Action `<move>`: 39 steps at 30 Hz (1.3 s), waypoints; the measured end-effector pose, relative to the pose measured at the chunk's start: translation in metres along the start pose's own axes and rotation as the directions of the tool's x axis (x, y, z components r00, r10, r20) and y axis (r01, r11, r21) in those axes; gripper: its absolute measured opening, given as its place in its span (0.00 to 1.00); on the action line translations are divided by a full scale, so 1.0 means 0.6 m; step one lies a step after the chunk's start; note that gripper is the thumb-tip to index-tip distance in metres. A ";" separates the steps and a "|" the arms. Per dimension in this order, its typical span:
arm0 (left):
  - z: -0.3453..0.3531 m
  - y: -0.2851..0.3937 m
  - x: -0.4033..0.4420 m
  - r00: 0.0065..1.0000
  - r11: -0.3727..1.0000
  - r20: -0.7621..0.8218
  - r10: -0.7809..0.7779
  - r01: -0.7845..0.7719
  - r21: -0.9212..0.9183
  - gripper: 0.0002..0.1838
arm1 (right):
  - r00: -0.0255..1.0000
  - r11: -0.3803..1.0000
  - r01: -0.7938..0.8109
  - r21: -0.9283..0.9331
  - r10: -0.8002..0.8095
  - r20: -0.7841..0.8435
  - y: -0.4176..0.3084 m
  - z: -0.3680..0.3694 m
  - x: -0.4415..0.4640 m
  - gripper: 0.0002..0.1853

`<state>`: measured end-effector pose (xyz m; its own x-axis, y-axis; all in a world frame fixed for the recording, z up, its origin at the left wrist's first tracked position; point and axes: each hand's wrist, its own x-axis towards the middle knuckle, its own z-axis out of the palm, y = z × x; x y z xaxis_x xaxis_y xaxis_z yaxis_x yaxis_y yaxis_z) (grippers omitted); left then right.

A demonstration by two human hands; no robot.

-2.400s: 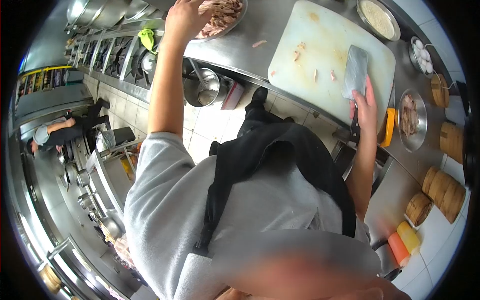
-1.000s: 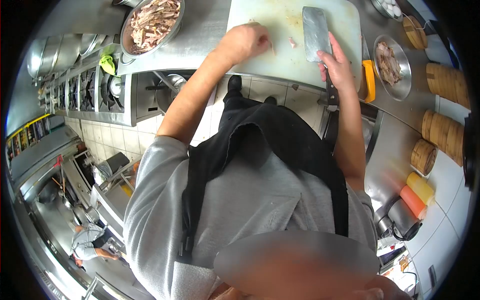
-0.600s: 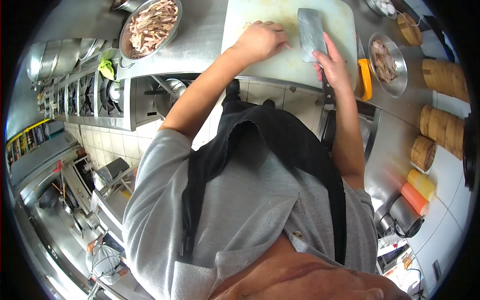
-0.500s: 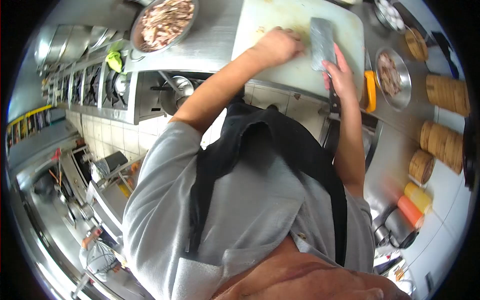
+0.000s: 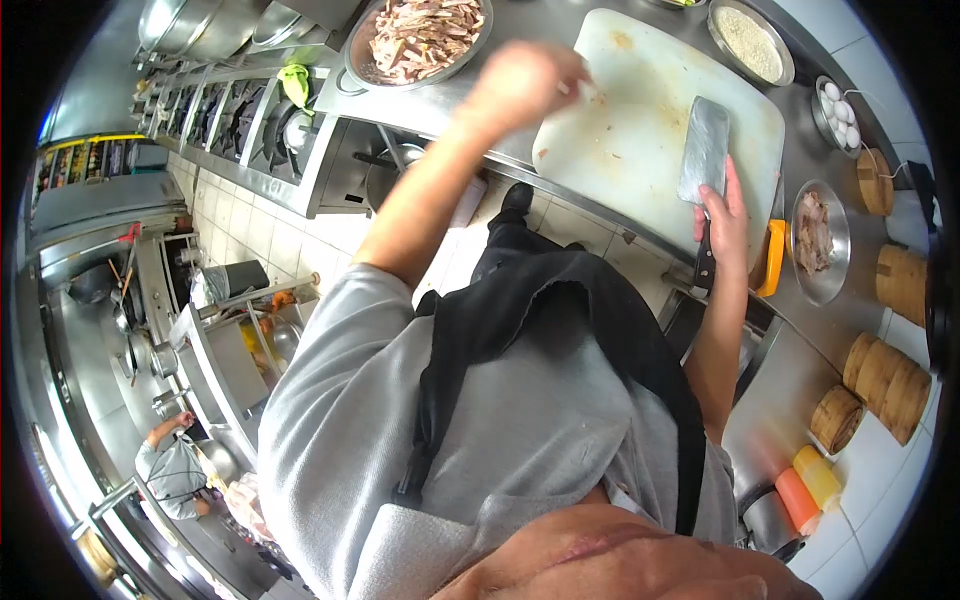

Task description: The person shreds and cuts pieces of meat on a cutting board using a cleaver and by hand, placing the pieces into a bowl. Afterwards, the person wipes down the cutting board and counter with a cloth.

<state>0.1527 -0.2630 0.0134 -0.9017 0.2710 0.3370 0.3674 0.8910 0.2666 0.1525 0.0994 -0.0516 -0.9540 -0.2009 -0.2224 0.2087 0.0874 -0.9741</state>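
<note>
My right hand (image 5: pixel 724 215) grips a cleaver (image 5: pixel 706 150) by its dark handle. The broad grey blade lies over the right part of a white cutting board (image 5: pixel 625 110), whose surface carries small brown scraps. My left hand (image 5: pixel 522 88), a little blurred, is above the board's left edge, with its fingers curled together. Whatever they may hold is too small to make out. Beyond it to the left stands a metal bowl (image 5: pixel 358 62) heaped with meat strips (image 5: pixel 425 38).
On the right are a metal bowl (image 5: pixel 822 283) of meat pieces, a yellow-orange object (image 5: pixel 772 258), a bowl of eggs (image 5: pixel 838 115) and bamboo steamers (image 5: pixel 886 388). White grains (image 5: pixel 748 42) fill another bowl. Stove burners (image 5: pixel 270 140) line the left. Another person (image 5: pixel 172 475) works at lower left.
My left hand has lifted from the board and swung left, toward the bowl of meat strips. My right hand keeps the cleaver over the board. The view has shifted, showing more of the far counter.
</note>
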 end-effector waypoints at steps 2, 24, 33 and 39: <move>-0.064 -0.057 -0.011 0.962 0.956 -0.113 -0.247 0.261 0.131 0.11 | 1.000 1.000 -0.007 0.002 0.007 0.002 -0.003 0.000 -0.002 0.41; -0.054 0.011 0.110 0.993 0.998 0.095 -0.066 0.065 0.016 0.18 | 0.875 0.878 -0.477 0.048 0.479 -0.073 0.068 -0.123 -0.265 0.15; 0.167 0.344 0.313 0.815 0.764 -0.039 0.579 -0.558 -0.323 0.18 | 0.750 0.842 -0.441 0.310 0.536 -0.388 0.121 -0.090 -0.447 0.19; 0.330 0.548 0.399 0.804 0.827 0.210 0.556 -0.561 -0.042 0.28 | 0.640 0.809 -0.419 0.412 0.585 -0.499 0.144 -0.035 -0.530 0.18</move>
<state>0.0122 0.1670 0.0030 -0.5686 0.7900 0.2295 0.8192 0.5693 0.0699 0.4691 0.1915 -0.0640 -0.5954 0.4090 -0.6915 0.6573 -0.2470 -0.7120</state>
